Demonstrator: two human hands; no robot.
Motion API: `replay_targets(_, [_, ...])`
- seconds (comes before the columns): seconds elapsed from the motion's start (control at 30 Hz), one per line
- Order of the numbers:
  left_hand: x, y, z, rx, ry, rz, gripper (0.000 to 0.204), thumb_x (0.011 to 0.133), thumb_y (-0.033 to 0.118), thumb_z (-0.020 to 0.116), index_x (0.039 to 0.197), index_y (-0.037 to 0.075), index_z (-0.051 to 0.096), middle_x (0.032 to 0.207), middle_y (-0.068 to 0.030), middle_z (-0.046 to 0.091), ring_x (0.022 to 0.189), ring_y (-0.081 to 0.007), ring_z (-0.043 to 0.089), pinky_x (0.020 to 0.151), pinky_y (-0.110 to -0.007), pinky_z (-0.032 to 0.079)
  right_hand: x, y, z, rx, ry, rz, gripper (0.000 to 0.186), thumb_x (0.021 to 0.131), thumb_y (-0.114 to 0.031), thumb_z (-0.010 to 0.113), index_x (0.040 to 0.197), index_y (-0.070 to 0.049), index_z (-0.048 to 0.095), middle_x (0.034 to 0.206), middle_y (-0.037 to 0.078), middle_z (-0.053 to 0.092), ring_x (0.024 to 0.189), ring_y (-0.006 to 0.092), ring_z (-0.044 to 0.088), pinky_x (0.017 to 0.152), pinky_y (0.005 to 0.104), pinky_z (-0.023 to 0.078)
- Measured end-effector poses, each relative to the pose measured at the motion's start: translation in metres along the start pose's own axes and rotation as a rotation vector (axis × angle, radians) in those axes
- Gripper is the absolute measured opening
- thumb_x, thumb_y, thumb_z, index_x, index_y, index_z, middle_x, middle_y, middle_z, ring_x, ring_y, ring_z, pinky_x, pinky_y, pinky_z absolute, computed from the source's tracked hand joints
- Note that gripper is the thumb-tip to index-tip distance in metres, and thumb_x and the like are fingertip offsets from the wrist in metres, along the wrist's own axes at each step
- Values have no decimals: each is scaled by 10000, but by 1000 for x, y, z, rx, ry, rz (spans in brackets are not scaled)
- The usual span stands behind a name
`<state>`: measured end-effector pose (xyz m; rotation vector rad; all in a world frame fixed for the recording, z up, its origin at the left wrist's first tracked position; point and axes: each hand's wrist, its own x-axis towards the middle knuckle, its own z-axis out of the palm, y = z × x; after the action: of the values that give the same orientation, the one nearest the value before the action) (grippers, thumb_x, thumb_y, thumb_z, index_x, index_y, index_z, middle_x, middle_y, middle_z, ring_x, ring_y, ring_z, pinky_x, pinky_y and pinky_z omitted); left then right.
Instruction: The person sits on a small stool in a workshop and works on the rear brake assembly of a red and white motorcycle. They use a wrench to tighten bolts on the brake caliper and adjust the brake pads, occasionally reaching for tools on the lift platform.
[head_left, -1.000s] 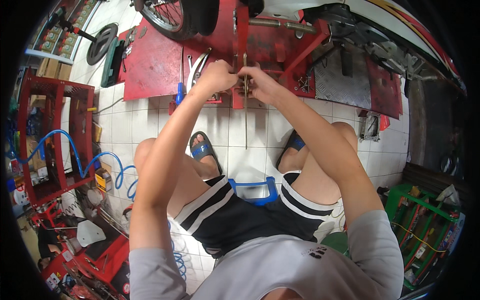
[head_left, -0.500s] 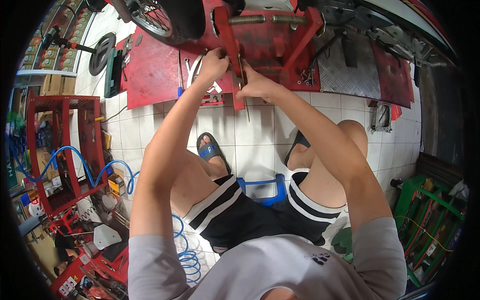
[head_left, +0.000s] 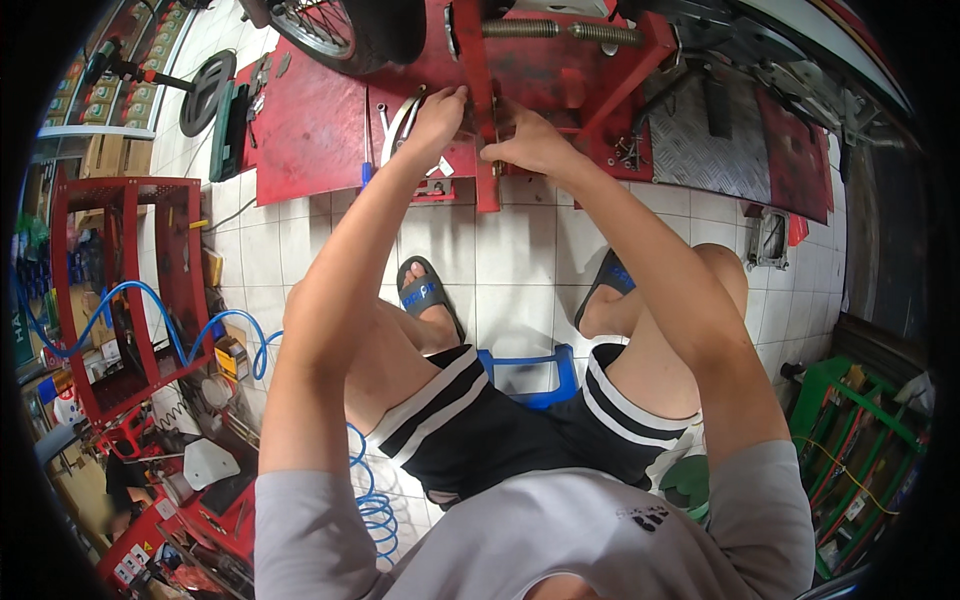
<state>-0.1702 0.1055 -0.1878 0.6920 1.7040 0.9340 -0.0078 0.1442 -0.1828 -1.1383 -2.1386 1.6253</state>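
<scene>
Both my hands work at a red steel bar (head_left: 484, 160), part of a red frame that stands on the red workbench (head_left: 310, 110). On the bar's left side is my left hand (head_left: 438, 122), its fingers bent and closed toward the bar, the tips partly hidden. My right hand (head_left: 536, 142) is on the bar's right side, thumb against the bar and fingers curled beside it. What either hand pinches is too small or hidden to make out. Above them, a threaded rod (head_left: 525, 29) crosses the frame. A curved pale strip (head_left: 394, 130) and a blue-handled screwdriver (head_left: 367, 172) lie left of my left hand.
A motorcycle wheel (head_left: 325, 30) stands at the far left of the bench. Loose bolts (head_left: 628, 152) lie to the right, near a tread-plate panel (head_left: 705, 150). Below are a blue stool (head_left: 545, 395), a coiled blue hose (head_left: 375, 510), a red shelf rack (head_left: 128, 300) and a green rack (head_left: 860, 420).
A thin rod that hung below the bar near my right hand no longer shows. The whole view has shifted slightly. Both hands stay at the bar, with my right fingers a little more curled.
</scene>
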Motion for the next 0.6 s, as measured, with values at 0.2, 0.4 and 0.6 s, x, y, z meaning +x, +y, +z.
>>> replay_targets(0.2, [-1,-1,-6,-127,5,-15,435,980,363,361,979,-12,580,783,-126,633,589,-217,609,518,-340,486,3,-6,-1,3,16,42,601,632,-209,669,1207,-89,547,1032,103,639,965,215,604,852,327,471])
replay_targets(0.4, [-8,11,-5,-87,-103,-58,460,981,414,330,1051,7,532,875,-110,607,697,-217,613,592,-325,476,3,-2,-2,15,19,-3,513,676,-141,642,1169,-22,565,1045,92,629,952,185,568,864,301,438])
replay_targets(0.6, [-2,6,-9,14,-78,-49,529,982,448,301,1115,-2,547,867,-125,624,706,-220,617,589,-327,504,3,-5,-1,58,-21,5,505,684,-124,636,1166,-1,556,1053,97,625,959,193,569,872,303,439])
